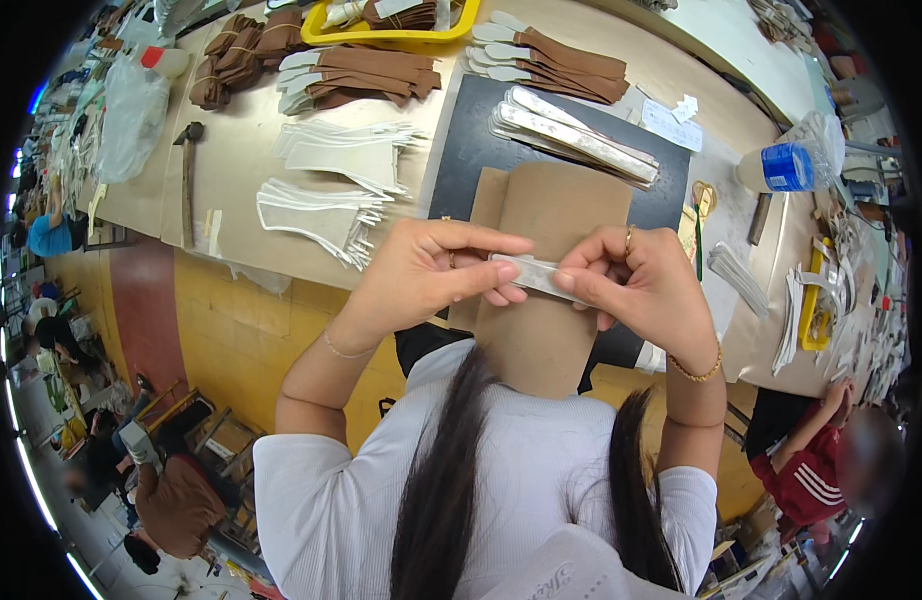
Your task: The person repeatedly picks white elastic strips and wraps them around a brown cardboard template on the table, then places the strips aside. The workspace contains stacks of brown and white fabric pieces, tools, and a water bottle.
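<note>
Seen from above, a person in a white top works at a crowded table (236,125). The left hand (411,272) pinches one end of a narrow, pale strip (543,279) between thumb and fingers; the right hand (649,285) grips the other end, its thumb on top. The strip lies level between them, just above a curved brown board (561,205) that reaches from a black mat (459,150) to the person's torso

The likeliest trouble is the strip bending, twisting or slipping, if the hands pull unevenly or a thumb loses its hold. If dropped, it could slide down the board toward the lap. The board itself might shift if leaned on, as its lower part overhangs the table

Room beyond the hands is tight: a stack of long pale strips (576,140) lies on the mat just past the board. To the right, gold-handled scissors (703,200) lie near the right hand, where a wide sweep might catch them. To the left, flared white pieces (316,222) sit near the table's edge; bare tabletop lies between them and a hammer (189,185)
</note>
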The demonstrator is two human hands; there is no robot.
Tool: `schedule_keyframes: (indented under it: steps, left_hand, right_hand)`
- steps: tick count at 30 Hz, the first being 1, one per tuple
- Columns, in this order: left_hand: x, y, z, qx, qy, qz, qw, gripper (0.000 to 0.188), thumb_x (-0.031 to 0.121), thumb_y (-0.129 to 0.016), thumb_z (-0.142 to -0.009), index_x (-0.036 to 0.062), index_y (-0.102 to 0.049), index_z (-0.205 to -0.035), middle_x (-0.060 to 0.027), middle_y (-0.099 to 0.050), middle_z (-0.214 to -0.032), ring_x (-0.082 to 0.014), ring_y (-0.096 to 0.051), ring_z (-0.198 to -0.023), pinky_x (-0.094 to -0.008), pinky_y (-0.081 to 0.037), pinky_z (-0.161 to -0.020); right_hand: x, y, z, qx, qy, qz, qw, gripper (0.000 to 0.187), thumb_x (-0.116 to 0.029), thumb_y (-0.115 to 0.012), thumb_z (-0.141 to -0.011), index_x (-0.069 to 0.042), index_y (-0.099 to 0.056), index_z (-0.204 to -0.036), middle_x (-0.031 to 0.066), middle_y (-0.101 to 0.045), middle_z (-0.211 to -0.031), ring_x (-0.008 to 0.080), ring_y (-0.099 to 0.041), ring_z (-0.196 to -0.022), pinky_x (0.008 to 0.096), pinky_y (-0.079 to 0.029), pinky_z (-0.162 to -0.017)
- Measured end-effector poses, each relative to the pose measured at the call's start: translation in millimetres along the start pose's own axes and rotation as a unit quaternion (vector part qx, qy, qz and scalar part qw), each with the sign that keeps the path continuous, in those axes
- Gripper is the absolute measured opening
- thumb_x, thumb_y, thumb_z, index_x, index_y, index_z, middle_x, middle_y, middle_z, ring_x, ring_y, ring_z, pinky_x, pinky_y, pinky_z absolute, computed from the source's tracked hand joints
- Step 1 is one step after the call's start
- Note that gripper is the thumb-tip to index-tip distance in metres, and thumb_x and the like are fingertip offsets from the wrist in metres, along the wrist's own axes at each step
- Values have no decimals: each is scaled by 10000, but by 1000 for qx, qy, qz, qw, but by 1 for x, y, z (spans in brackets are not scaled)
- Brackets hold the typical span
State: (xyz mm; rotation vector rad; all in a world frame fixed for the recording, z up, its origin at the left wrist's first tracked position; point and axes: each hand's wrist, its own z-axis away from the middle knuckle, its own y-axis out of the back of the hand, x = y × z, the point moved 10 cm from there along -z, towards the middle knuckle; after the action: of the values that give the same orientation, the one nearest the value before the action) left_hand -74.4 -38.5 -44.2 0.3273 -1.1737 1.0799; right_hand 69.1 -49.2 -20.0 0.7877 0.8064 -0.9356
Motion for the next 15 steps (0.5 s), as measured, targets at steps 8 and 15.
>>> schedule_keyframes:
  steps: [8,15]
  left_hand:
    - [-5,10,-2,18,-1,9,1000,218,-50,-621,-820,-101,-625,-1031,-190,-674,-815,-222,-690,-715,-260,-567,-645]
    - [-14,15,-4,20,5,25,999,215,-41,-629,-820,-102,-613,-1025,-189,-672,-813,-226,-689,-703,-264,-571,-630]
  right_hand:
    - [-2,18,12,3,39,92,995,186,-138,-747,-768,22,-653,-781,8,-618,-622,39,-558,-568,179,-443,-528]
    - [9,17,8,0,26,62,998,212,-154,-727,-796,17,-623,-726,9,-605,-606,36,-562,-559,179,-437,-510]
